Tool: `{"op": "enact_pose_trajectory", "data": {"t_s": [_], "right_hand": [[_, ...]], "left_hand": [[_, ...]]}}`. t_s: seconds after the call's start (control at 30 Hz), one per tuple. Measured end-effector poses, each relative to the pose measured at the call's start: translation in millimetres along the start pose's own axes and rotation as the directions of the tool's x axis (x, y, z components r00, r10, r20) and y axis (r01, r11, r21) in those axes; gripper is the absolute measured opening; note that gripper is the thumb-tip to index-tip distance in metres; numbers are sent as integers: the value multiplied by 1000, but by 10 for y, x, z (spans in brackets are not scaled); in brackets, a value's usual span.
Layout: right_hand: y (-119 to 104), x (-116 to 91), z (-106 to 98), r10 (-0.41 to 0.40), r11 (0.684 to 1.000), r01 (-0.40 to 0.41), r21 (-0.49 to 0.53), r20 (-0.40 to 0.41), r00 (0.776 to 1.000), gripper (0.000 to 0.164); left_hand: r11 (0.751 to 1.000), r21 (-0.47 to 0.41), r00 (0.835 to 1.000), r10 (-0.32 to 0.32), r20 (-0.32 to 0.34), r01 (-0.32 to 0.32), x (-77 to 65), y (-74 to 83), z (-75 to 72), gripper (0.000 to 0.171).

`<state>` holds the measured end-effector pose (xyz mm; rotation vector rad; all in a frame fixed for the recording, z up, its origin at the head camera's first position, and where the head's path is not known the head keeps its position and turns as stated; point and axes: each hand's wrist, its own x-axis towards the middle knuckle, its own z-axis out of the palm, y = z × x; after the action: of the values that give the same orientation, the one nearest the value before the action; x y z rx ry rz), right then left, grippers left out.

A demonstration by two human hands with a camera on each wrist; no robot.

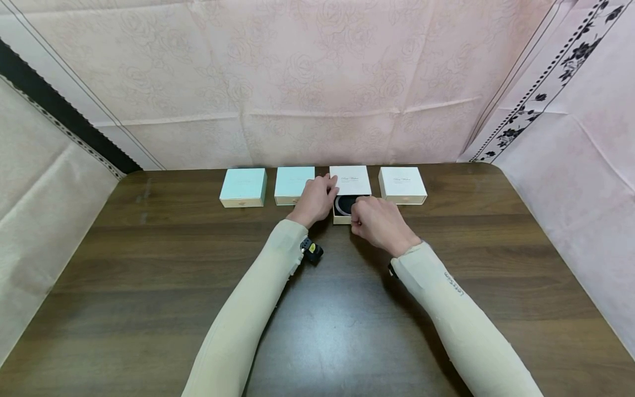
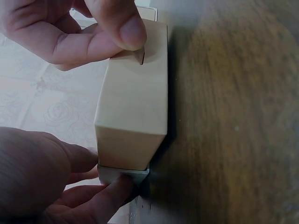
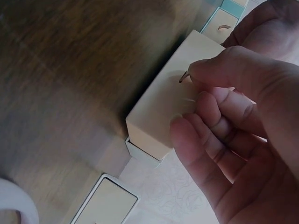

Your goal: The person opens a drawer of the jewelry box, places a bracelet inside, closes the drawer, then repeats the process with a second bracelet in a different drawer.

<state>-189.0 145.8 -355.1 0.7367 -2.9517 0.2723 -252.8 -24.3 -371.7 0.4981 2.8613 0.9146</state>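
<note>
A white drawer-style gift box (image 1: 350,179) stands at the table's back edge, its cream drawer (image 2: 135,98) pulled partly out toward me. Inside the drawer lies dark lining (image 1: 339,211) with a pale curved ring shape on it, partly covered by my right hand. My left hand (image 1: 316,199) holds the left side of the white sleeve, thumb and fingers about it in the left wrist view. With thumb and forefinger, my right hand (image 1: 381,223) pinches the small ribbon tab (image 3: 184,77) on the drawer's front.
A closed white box (image 1: 402,184) stands to the right. Two mint-green boxes, the far-left one (image 1: 243,186) and a nearer one (image 1: 292,182), stand to the left, the nearer beside my left hand. Patterned cloth (image 1: 297,82) hangs behind the brown wooden table (image 1: 149,275).
</note>
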Motion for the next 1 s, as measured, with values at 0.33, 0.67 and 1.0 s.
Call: {"op": "enact_pose_trajectory", "data": {"t_s": [0.33, 0.67, 1.0], "right_hand": [[9, 23, -3, -2, 1000, 2, 6, 9, 1000, 36], [16, 39, -16, 2, 1000, -2, 3, 4, 1000, 30], [20, 59, -10, 15, 1000, -16, 9, 13, 1000, 29]], "left_hand": [[1000, -2, 1000, -15, 8, 15, -4, -1, 1, 46], [1000, -9, 1000, -1, -2, 1, 5, -5, 13, 45], [1000, -8, 1000, 8, 0, -8, -5, -2, 0, 45]]}}
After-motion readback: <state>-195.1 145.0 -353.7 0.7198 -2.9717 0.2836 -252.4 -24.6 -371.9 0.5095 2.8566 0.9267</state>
